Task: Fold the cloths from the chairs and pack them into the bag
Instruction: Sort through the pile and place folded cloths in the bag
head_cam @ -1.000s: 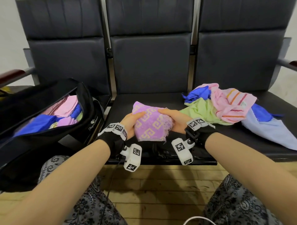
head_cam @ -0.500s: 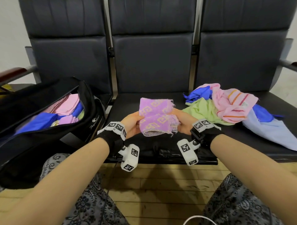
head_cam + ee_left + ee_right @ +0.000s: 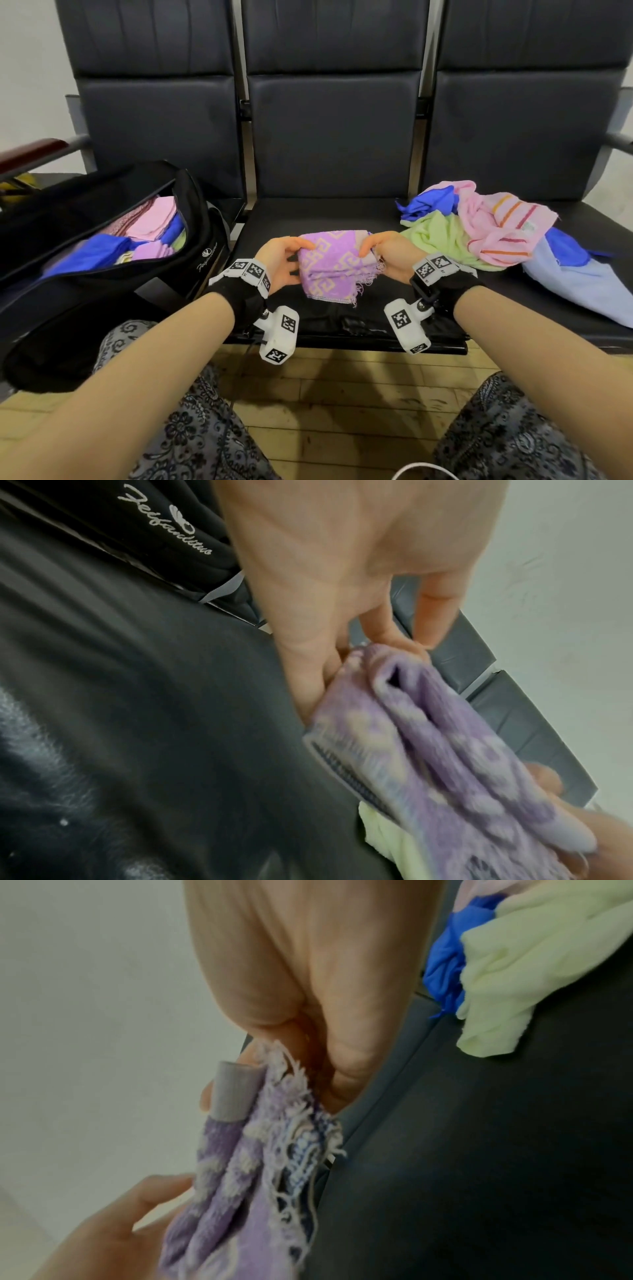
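Folded smaller now, purple cloth (image 3: pixel 334 265) pinched by both hands above black seat (image 3: pixel 308 219).

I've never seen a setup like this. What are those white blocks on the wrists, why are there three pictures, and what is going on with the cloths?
No machine here: a person works with bare hands. The wrist bands carry small cameras with printed marker squares. The wide picture comes from a camera on the head, looking down; the other two look along each hand from the wrists.

The left hand and right hand each hold one side of a folded purple patterned cloth, just above the middle seat of a row of dark chairs. The wrist views show its stacked layers and a frayed edge.

On the right seat lies a loose pile of cloths: green, pink striped, blue, pale blue. At left an open black bag already holds folded cloths.
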`<state>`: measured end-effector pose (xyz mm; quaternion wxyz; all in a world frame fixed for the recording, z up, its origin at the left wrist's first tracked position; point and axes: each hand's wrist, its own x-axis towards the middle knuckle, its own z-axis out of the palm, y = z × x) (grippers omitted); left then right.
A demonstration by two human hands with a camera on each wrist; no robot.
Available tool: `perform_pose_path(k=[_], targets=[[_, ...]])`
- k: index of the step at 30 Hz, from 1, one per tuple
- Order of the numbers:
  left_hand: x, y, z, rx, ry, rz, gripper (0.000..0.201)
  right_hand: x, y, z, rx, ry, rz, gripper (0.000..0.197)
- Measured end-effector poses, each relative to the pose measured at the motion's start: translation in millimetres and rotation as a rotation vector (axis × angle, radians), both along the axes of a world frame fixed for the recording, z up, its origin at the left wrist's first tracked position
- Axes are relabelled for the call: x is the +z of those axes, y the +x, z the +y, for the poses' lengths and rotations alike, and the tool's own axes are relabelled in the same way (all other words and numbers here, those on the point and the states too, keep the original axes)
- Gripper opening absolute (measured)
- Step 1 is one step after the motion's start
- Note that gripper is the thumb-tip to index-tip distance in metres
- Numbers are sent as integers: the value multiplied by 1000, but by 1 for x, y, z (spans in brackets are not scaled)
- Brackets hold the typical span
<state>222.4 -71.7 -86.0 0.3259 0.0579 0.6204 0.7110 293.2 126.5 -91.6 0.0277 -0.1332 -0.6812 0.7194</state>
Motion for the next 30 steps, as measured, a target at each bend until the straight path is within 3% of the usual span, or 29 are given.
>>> perform_pose_path(k=[3,7,10,12,15,17,22,24,26,30], targets=[[6,3,1,41,3,19,8,14,-2,-12,16,55,34,66],[10,-8,-14,126,-114,216,26,28,-17,-25,92,-36,-36,23],[17,-17,-40,223,-201,323,33,32,-41,-43,79,-17,-33,7],[21,-22,-60,308,-205,393,38,35,-60,-65,85,13,-35,12],[26,-29,-94,387,-274,500,39,39,-83,-104,253,61,-223,39],[31,-30,-116,442,-261,515,36,42,-95,-133,353,170,-309,46],[35,-47,-172,563,-312,573,37,44,-126,-198,291,68,-143,22],[37,-59,-195,581,-470,624,34,49,-139,-218,256,73,-33,10],[39,-72,-217,554,-758,674,28,54,-155,-232,155,166,107,20],[35,-86,-262,270,-1326,666,32,68,-173,-252,113,536,278,28]])
